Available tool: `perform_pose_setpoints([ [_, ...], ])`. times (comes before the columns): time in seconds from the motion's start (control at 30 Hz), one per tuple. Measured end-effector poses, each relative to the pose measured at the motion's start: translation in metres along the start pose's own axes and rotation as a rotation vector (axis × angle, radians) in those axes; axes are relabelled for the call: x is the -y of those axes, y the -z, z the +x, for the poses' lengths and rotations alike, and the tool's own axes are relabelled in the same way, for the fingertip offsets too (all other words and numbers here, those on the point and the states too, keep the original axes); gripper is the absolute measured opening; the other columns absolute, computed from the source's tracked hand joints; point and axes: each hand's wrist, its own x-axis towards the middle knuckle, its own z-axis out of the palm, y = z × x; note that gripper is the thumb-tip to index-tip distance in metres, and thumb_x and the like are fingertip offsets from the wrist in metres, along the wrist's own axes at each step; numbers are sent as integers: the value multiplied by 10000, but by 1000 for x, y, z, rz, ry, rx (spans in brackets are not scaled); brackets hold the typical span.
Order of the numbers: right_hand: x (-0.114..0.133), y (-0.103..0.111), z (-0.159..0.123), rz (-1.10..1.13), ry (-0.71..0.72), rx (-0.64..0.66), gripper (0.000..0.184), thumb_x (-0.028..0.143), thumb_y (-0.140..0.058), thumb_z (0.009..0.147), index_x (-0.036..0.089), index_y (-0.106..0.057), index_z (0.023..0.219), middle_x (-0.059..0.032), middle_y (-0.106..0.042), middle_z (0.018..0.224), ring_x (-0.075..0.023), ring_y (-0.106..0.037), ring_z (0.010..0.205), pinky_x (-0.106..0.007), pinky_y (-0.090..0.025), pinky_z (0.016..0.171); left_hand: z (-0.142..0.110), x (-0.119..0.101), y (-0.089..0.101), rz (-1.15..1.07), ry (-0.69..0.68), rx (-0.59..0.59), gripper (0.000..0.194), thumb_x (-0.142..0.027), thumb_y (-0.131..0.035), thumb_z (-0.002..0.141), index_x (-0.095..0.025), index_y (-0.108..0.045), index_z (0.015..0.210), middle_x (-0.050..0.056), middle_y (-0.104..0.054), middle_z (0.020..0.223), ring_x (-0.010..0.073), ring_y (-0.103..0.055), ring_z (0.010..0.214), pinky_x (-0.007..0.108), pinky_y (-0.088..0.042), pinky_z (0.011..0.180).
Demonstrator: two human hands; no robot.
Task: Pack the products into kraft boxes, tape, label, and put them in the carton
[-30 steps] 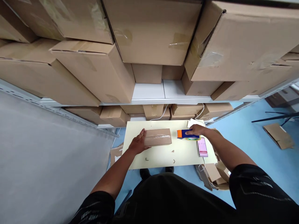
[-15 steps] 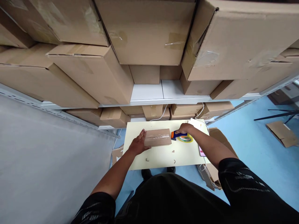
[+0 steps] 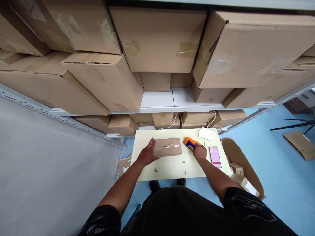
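Observation:
A small cardboard box (image 3: 167, 147) lies on the pale yellow table (image 3: 169, 167), with a shiny strip of clear tape along it. My left hand (image 3: 148, 154) grips its left end, fingers at the far corner and thumb along the near side. To the right of the box, a short gap away, my right hand (image 3: 199, 152) is closed around an orange and blue tape dispenser (image 3: 189, 143). The dispenser points toward the box, and its tape roll is mostly hidden by my hand.
A phone (image 3: 215, 157) and a white box-like object (image 3: 206, 133) with a cable lie on the table's right side. Small scraps (image 3: 183, 162) dot the near part. Shelves (image 3: 157, 100) of cardboard boxes rise behind; an open carton (image 3: 246, 164) holding smaller boxes stands at right.
My right hand has swung nearer to me and turned the tape dispenser, uncovering the phone and the white object. The tape roll shows less now. My left hand stays on the box.

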Motion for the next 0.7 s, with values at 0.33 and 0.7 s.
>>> perform_pose_setpoints([
  [0.33, 0, -48, -30, 100, 75, -127, 581, 323, -544, 940, 193, -492, 1504, -207, -563, 1431, -408, -444, 1381, -609, -202, 1209, -21, -5, -18, -436, 142, -192, 1274, -472, -847, 774, -304, 36, 1678, 173, -47, 1752, 351, -325, 1555, 475, -460, 1154],
  [0.7, 43, -67, -40, 798, 350, 163, 937, 159, -523, 754, 287, -252, 1642, -80, -542, 1525, -263, -578, 1322, -414, -529, 1044, -26, -15, -48, -897, 340, -124, 733, -271, -594, 915, -241, -300, 1586, 131, -587, 1484, 244, -602, 1328, 420, -504, 1087],
])
